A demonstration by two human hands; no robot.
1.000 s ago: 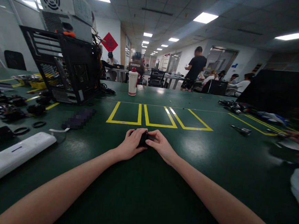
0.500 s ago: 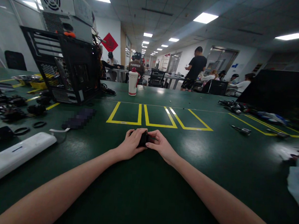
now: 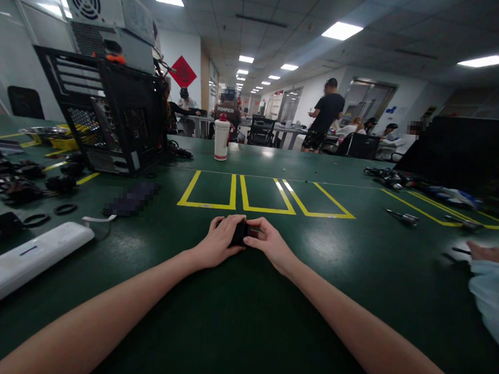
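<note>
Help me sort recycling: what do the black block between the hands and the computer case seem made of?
Black block: perhaps plastic; dull and matte, but mostly hidden. Computer case: likely metal, dull black coating, given perforated, slotted sides.

2 bare forearms (image 3: pixel 128 298) angle inward, the left hand (image 3: pixel 218 243) curled, the right hand (image 3: pixel 271 245) pinching.

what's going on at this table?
A person has a small black part in both hands: the left grip wraps over it, the right grip has thumb and fingers at its right side. It sits just short of three yellow tape outlines. The part's details are hidden. At far right, someone else's hand in a pale blue sleeve is over the table.
</note>
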